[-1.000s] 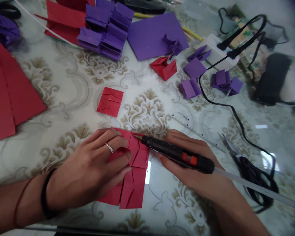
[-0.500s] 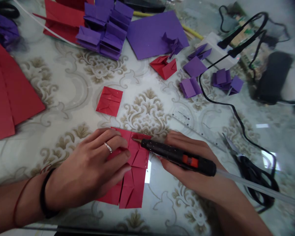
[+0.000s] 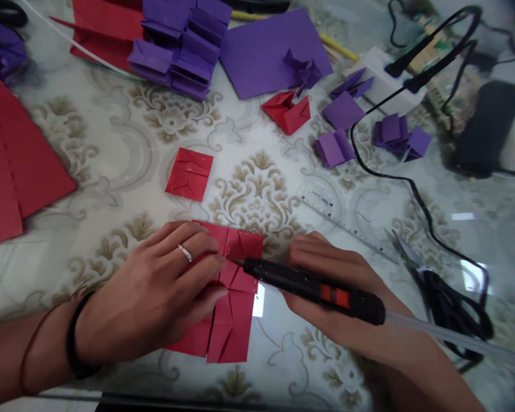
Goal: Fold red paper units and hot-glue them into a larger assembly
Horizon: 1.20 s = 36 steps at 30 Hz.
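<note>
My right hand [image 3: 330, 280] is closed around a black hot glue gun [image 3: 309, 286] with a clear glue stick [image 3: 438, 332] in its back end. The gun's nozzle points left, at or just above a seam of the folded red paper [image 3: 232, 326] lying flat on the table. Small whitish dots run along the paper's top and right edges. My left hand [image 3: 154, 292], with a ring on one finger, rests on the left part of this paper, fingers stretched out. It hides much of that side. A separate red folded paper square [image 3: 189, 174] lies just beyond.
Black scissors [image 3: 455, 303] and a clear ruler [image 3: 347, 223] lie to the right. A black cable [image 3: 416, 200] winds from the white power block [image 3: 386, 80]. Purple folded pieces [image 3: 335, 147] and a purple sheet [image 3: 270, 57] are farther back. Red sheets [image 3: 21, 160] lie at left.
The glue gun's nozzle has moved down along the paper's seam, toward me, together with my right hand. My left hand stays on the paper, nearly still.
</note>
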Available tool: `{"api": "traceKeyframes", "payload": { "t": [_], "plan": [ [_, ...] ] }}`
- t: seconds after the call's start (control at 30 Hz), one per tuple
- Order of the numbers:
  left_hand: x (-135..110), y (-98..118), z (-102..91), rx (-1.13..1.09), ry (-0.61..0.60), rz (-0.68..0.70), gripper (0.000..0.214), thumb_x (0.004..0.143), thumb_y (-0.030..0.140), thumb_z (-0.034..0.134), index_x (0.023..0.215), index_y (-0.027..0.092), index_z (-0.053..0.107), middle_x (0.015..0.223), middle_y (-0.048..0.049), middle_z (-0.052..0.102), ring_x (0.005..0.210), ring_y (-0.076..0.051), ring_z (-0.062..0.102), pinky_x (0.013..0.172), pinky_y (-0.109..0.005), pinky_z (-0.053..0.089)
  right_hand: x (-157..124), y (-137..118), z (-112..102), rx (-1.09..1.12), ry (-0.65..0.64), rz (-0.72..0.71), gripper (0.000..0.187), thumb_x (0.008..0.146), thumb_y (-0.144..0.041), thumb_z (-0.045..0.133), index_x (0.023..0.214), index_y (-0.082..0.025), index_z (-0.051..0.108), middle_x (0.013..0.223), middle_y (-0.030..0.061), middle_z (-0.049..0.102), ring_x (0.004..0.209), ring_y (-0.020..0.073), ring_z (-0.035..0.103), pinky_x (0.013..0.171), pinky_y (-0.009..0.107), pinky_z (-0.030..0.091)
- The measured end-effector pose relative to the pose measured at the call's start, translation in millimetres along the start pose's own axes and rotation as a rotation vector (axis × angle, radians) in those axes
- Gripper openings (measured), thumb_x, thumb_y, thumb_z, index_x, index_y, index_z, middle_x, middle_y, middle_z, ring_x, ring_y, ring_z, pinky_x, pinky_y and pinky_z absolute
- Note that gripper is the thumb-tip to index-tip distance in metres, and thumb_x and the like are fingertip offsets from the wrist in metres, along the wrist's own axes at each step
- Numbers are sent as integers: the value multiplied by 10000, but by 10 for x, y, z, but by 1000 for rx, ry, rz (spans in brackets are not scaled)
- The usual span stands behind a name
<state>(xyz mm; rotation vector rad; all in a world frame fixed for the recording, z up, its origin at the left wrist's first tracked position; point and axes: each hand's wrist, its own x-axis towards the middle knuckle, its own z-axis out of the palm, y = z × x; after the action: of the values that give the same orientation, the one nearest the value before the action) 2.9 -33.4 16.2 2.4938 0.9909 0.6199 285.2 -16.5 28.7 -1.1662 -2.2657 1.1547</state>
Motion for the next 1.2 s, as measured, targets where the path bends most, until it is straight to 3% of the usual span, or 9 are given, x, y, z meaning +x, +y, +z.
{"api": "traceKeyframes", "payload": {
  "t": [0.13, 0.57, 1.2],
  "plan": [
    [9, -1, 2, 2, 8, -9, 42, 1026, 208, 635, 1036, 182, 603, 1067, -66, 700, 1034, -275, 657, 935, -496, 576, -5, -23, -30, 1, -66, 6, 188, 884, -142, 666, 810, -248, 529, 767, -20, 584, 748, 203, 550, 810, 414, 425],
    [38, 24, -25, -37, 1, -20, 84, 980, 103, 589, 1018, 174, 610, 1024, -63, 701, 1001, -269, 650, 894, -493, 574, -4, -72, -33, 15, -130, -49, 284, 891, -136, 639, 768, -235, 404, 704, -43, 470, 699, 170, 471, 726, 365, 346],
    [29, 14, -18, -5, -1, -14, 95, 987, 98, 597, 1032, 178, 624, 1039, -57, 705, 1030, -269, 658, 921, -488, 570, -53, -35, -128, -41, -144, -91, 271, 926, -160, 620, 779, -244, 408, 690, -41, 504, 646, 160, 513, 683, 364, 388]
  ]
}}
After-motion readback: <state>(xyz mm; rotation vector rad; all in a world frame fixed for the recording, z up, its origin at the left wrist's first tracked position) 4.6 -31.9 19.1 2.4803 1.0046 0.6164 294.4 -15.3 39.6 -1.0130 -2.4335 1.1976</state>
